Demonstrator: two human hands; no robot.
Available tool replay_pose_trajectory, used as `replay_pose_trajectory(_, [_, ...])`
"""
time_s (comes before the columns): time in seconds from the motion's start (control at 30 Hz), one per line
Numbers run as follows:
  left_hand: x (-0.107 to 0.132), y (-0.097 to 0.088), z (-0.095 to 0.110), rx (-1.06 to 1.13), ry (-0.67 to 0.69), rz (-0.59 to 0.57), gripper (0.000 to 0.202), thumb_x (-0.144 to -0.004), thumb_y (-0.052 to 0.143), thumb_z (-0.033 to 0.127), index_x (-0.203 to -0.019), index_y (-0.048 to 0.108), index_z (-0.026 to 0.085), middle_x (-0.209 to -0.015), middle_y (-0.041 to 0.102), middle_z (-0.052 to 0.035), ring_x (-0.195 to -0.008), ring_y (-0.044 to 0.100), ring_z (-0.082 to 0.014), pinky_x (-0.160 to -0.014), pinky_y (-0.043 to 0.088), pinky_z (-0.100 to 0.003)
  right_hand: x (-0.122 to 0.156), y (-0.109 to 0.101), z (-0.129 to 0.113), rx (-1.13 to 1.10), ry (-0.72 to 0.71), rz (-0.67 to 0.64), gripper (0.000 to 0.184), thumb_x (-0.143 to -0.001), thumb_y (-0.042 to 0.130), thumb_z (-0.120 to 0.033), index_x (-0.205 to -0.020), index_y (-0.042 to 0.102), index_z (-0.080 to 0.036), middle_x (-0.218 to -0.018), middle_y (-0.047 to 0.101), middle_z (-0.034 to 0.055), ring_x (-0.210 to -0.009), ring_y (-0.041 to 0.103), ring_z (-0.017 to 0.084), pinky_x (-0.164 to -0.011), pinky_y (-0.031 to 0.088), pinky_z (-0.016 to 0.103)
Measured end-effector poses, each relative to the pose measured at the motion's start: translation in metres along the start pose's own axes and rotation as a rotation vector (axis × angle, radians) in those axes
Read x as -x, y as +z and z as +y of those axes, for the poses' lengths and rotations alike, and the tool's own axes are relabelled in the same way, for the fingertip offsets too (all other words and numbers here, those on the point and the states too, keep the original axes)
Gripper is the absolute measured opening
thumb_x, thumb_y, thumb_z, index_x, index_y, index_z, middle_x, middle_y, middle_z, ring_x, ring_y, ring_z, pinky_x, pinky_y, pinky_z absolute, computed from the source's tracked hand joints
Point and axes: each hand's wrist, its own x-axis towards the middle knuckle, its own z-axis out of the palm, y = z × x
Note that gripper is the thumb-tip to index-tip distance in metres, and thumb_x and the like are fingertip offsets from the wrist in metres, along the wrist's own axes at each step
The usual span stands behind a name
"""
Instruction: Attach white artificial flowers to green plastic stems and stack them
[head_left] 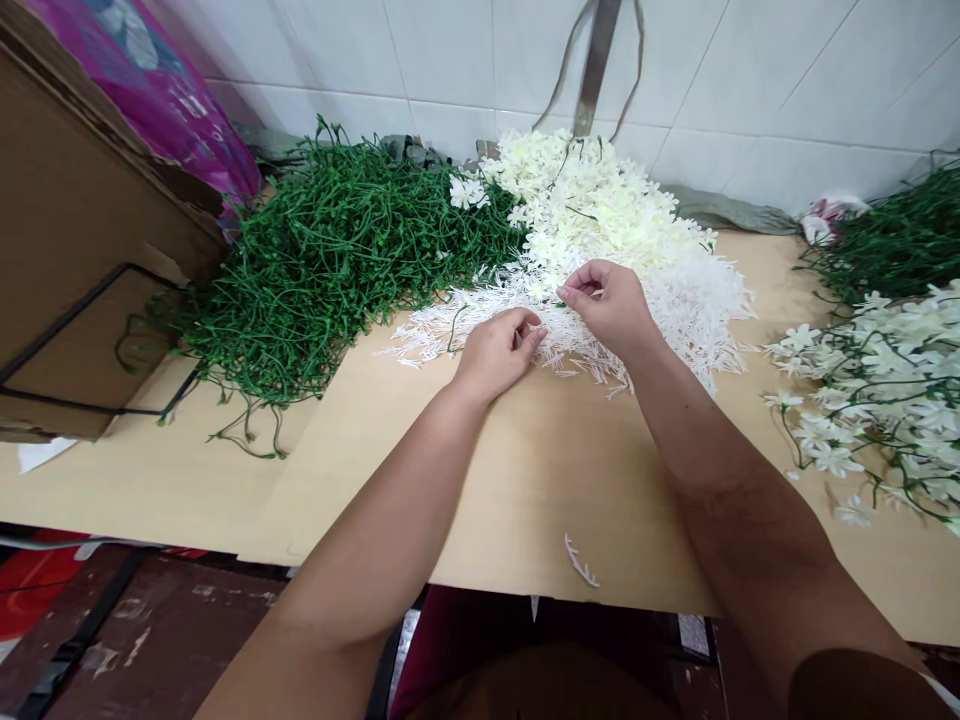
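My left hand (496, 352) is closed in a pinch at the near edge of a heap of white plastic sprigs (675, 300), its fingertips on one sprig. My right hand (609, 303) is also pinched, thumb and forefinger together on a small white piece just above the left hand. Both hands rest over the heap on a light wooden table (525, 480). Behind the sprigs lies a mound of cream artificial flowers (600, 200). A big tangle of green plastic stems (330, 260) lies to the left.
Finished green stems with white flowers (877, 400) lie at the right, with more green stems (900, 240) behind them. One loose white sprig (581, 562) sits near the table's front edge. A cardboard box (67, 230) stands at the left. A white tiled wall is behind.
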Motion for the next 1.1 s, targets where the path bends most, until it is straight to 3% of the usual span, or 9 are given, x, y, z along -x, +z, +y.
replay_pose_trajectory(0.13, [0.0, 0.004, -0.002, 0.004, -0.033, -0.009, 0.022, -0.082, 0.058, 0.03, -0.1, 0.066, 0.019, -0.081, 0.063, -0.0022, -0.068, 0.053, -0.0143, -0.067, 0.042, -0.029, 0.001, 0.003, 0.003, -0.193, 0.077, -0.07, 0.019, -0.068, 0.075, -0.022, -0.065, 0.057, -0.016, -0.057, 0.053, -0.0034, -0.055, 0.046, 0.008, -0.054, 0.041, 0.025])
replay_pose_trajectory(0.3, [-0.004, 0.011, -0.011, 0.167, -0.07, 0.099, 0.014, -0.078, 0.059, 0.02, -0.09, 0.067, 0.019, -0.076, 0.061, -0.0008, -0.067, 0.052, -0.0129, -0.067, 0.042, -0.027, 0.003, 0.011, 0.007, -0.368, 0.155, -0.203, 0.032, -0.061, 0.082, -0.032, -0.068, 0.055, -0.017, -0.055, 0.051, -0.0043, -0.048, 0.045, 0.007, -0.044, 0.04, 0.023])
replay_pose_trajectory(0.43, [-0.008, 0.011, -0.008, 0.42, -0.141, 0.175, 0.012, -0.075, 0.061, 0.015, -0.086, 0.066, 0.018, -0.069, 0.058, 0.001, -0.063, 0.052, -0.0111, -0.065, 0.043, -0.025, 0.004, 0.015, 0.007, -0.43, 0.15, -0.191, 0.026, -0.065, 0.079, -0.023, -0.069, 0.054, -0.017, -0.058, 0.052, -0.0042, -0.054, 0.053, 0.009, -0.055, 0.051, 0.027])
replay_pose_trajectory(0.7, [-0.009, 0.008, 0.006, 0.759, -0.227, 0.222, 0.011, -0.074, 0.061, 0.007, -0.079, 0.063, 0.017, -0.066, 0.056, 0.0025, -0.058, 0.049, -0.0079, -0.06, 0.043, -0.021, 0.007, 0.016, 0.001, -0.23, -0.033, -0.123, 0.013, -0.068, 0.067, -0.013, -0.068, 0.055, -0.018, -0.064, 0.056, -0.003, -0.061, 0.051, 0.01, -0.063, 0.046, 0.029])
replay_pose_trajectory(0.87, [-0.009, 0.006, 0.004, 0.808, -0.234, 0.211, 0.011, -0.075, 0.065, 0.011, -0.082, 0.061, 0.018, -0.068, 0.058, 0.003, -0.063, 0.056, -0.009, -0.067, 0.048, -0.023, 0.011, 0.019, 0.002, -0.087, -0.13, -0.088, 0.01, -0.07, 0.064, -0.016, -0.068, 0.055, -0.019, -0.069, 0.058, -0.0015, -0.069, 0.054, 0.013, -0.073, 0.046, 0.033])
replay_pose_trajectory(1.1, [-0.009, 0.005, 0.003, 0.794, -0.204, 0.195, 0.012, -0.075, 0.068, 0.019, -0.085, 0.061, 0.019, -0.07, 0.059, 0.0024, -0.066, 0.059, -0.0096, -0.07, 0.05, -0.024, 0.013, 0.019, 0.001, -0.036, -0.172, -0.063, 0.008, -0.072, 0.062, -0.017, -0.069, 0.054, -0.02, -0.072, 0.06, 0.0, -0.073, 0.055, 0.015, -0.075, 0.046, 0.034])
